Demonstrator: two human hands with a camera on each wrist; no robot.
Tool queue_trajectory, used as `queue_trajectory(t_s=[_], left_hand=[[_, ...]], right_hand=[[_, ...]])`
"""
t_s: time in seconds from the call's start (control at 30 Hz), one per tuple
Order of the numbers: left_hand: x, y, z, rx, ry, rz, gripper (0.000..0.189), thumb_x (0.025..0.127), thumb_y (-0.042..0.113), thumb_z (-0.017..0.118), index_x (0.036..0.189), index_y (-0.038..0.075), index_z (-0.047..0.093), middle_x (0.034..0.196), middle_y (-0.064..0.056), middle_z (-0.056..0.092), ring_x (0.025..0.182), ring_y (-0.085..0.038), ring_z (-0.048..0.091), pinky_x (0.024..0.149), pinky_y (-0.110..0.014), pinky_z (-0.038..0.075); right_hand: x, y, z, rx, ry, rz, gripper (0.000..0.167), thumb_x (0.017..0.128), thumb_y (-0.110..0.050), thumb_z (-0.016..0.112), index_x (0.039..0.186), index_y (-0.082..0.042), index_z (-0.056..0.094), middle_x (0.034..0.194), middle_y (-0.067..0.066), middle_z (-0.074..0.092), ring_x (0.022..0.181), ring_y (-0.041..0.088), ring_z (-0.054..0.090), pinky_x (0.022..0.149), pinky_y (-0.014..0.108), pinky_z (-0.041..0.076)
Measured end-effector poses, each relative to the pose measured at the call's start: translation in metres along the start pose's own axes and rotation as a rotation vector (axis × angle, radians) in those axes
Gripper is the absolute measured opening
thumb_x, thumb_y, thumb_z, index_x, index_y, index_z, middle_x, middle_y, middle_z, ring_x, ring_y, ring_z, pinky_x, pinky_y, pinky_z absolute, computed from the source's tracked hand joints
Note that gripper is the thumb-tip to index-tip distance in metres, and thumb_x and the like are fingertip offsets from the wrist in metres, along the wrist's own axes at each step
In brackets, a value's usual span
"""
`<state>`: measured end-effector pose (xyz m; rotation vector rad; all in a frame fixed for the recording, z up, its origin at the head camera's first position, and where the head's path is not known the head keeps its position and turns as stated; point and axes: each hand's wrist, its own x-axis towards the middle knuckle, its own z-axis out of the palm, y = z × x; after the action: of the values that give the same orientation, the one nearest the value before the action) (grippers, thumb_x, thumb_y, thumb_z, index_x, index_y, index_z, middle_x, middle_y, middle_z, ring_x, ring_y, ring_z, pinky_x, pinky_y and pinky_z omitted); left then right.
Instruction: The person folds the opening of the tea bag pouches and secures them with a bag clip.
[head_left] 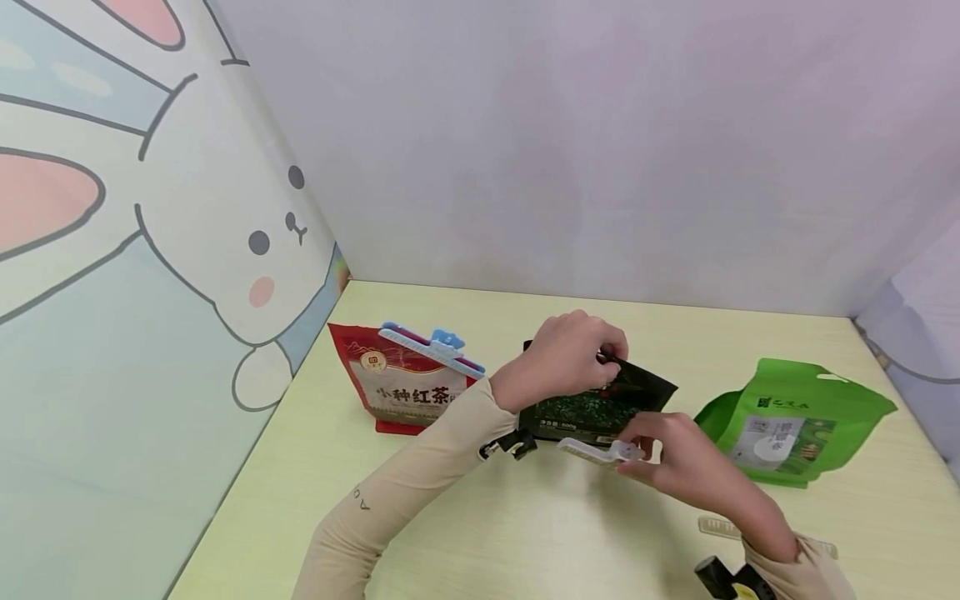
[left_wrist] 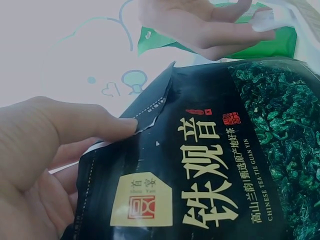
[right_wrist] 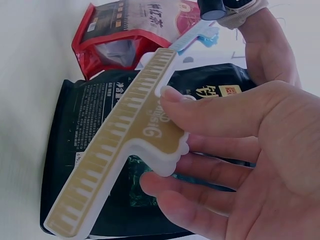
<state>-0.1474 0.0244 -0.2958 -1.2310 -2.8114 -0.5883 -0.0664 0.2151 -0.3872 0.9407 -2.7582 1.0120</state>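
Note:
A black tea bag (head_left: 592, 417) with a green leaf print stands on the table. My left hand (head_left: 566, 354) pinches its torn top edge; in the left wrist view the thumb (left_wrist: 107, 125) lies on the front and the fingers are behind. Between the thumb and fingers of my right hand (head_left: 686, 462) is a white and gold bag clip (right_wrist: 112, 145) with a piano-key pattern. The thumb presses the clip's scalloped grip in the right wrist view. The clip is in front of the black bag's lower part, overlapping it there.
To the left stands a red tea bag (head_left: 408, 392) with a blue clip (head_left: 435, 348) across its top. A green tea bag (head_left: 795, 433) is at the right. Another piano-key clip (head_left: 718, 527) lies under the right forearm, partly hidden. A wall is behind the table (head_left: 480, 533).

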Motion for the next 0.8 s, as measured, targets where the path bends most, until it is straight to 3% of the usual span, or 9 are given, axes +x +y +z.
queue_trajectory(t_s=[0.8], left_hand=[[-0.001, -0.002, 0.001, 0.005, 0.018, 0.020, 0.012, 0.085, 0.014, 0.062, 0.084, 0.023, 0.070, 0.073, 0.017, 0.058, 0.064, 0.000, 0.050, 0.053, -0.018, 0.039]], right_hand=[[-0.005, -0.001, -0.018, -0.039, 0.085, 0.015, 0.028, 0.067, -0.008, 0.084, 0.086, -0.022, 0.068, 0.076, -0.018, 0.056, 0.066, -0.001, 0.050, 0.049, 0.020, 0.042]])
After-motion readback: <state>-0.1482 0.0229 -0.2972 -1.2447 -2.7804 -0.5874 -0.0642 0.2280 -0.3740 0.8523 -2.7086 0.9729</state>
